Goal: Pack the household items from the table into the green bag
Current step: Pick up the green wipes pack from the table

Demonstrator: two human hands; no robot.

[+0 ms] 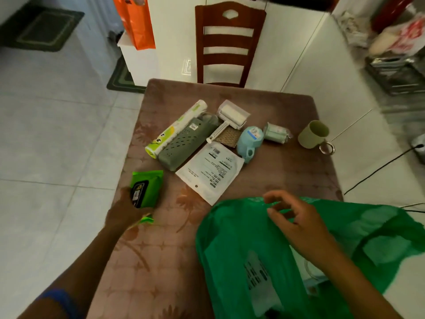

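Note:
The green bag (pixel 241 245) lies crumpled at the near right of the brown table (pixel 165 261), with pale packets showing through it. My right hand (pixel 296 219) hovers over its top edge, fingers apart and curled, holding nothing. My left hand (pixel 125 207) grips a bright green wipes pack (pixel 147 187) at the table's left edge. Further back lie a white flat packet (pixel 210 171), a grey-green perforated case (pixel 184 143), a roll in a frog-print wrapper (pixel 177 127), a white lint roller (pixel 230 118), a light blue cup (pixel 249 140), a pale green roll pack (pixel 276 132) and an olive mug (pixel 314 134).
A wooden chair (pixel 227 42) stands at the table's far edge. An orange bag (pixel 135 21) hangs at the back left. A black cable (pixel 379 169) runs across the floor on the right, near a cluttered metal rack (pixel 395 72). Tiled floor lies to the left.

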